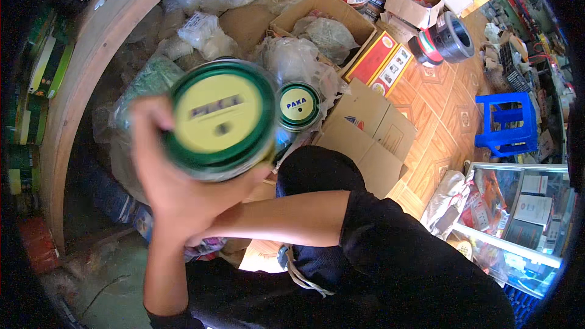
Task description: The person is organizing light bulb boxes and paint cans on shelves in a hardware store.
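Note:
My left hand (pixel 186 198) is wrapped round a round can (pixel 225 100) with a dark green rim and a yellow top, raised close in front of me. Its thumb lies along the can's left side; motion blurs both hand and can. From the right, my right forearm crosses behind the left wrist. Only a little of my right hand (pixel 207 229) shows beside that wrist, and its fingers are mostly hidden. A second, matching can (pixel 299 106) stands just beyond, to the right, among clear plastic bags.
Plastic-wrapped goods (pixel 207 33) fill the space behind a curved wooden edge (pixel 91 42). A folded cardboard box (pixel 368 137) and an open carton (pixel 326 15) lie ahead. Black coils (pixel 451 36), a blue stool (pixel 506 123) and a glass display case (pixel 518 219) are at right.

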Available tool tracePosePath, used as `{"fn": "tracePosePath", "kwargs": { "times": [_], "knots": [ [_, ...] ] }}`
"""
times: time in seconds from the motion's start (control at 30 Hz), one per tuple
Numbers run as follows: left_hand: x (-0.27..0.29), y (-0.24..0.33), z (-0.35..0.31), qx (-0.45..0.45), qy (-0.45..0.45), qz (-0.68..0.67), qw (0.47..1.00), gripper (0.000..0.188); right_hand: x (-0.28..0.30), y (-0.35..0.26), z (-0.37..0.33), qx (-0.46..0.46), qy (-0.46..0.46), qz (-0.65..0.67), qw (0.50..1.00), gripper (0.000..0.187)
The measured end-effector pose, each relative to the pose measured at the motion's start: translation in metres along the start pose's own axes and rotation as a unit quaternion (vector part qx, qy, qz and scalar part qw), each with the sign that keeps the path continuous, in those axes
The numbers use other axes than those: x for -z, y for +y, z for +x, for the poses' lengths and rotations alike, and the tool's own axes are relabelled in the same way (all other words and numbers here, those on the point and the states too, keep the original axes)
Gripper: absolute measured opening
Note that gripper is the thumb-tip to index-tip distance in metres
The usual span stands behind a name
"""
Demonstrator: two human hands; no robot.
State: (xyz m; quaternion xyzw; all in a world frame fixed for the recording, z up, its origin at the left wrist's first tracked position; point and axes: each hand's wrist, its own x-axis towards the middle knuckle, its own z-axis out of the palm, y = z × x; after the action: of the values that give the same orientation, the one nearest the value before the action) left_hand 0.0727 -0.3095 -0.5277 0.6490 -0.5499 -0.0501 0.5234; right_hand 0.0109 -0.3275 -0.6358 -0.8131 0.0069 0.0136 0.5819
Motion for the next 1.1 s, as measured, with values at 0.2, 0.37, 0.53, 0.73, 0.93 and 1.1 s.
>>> {"fn": "tracePosePath", "kwargs": {
  "times": [0.2, 0.37, 0.53, 0.73, 0.93, 1.1],
  "knots": [
    [-0.081, -0.022, 0.042, -0.099, -0.212, 0.081, 0.969, 0.069, -0.013, 0.035, -0.042, -0.048, 0.011, -0.015, 0.999, 0.033],
    [-0.136, -0.047, 0.048, -0.081, -0.323, 0.132, 0.934, 0.084, -0.022, 0.069, -0.068, -0.088, 0.019, -0.028, 0.996, 0.033],
    [-0.144, -0.072, 0.048, -0.146, -0.335, 0.229, 0.902, 0.102, -0.04, 0.1, -0.079, -0.12, 0.012, -0.035, 0.992, 0.033],
    [-0.135, -0.069, 0.047, -0.122, -0.37, 0.308, 0.868, 0.117, -0.082, 0.098, -0.018, -0.038, -0.079, -0.055, 0.995, 0.033],
    [-0.133, -0.065, 0.032, -0.095, -0.402, 0.359, 0.837, 0.113, -0.104, 0.042, 0.076, 0.123, -0.17, -0.116, 0.971, 0.034],
    [-0.101, -0.033, 0.024, -0.096, -0.342, 0.375, 0.856, 0.112, -0.098, 0.007, 0.097, 0.096, -0.21, -0.153, 0.961, 0.034]
  ]
}}
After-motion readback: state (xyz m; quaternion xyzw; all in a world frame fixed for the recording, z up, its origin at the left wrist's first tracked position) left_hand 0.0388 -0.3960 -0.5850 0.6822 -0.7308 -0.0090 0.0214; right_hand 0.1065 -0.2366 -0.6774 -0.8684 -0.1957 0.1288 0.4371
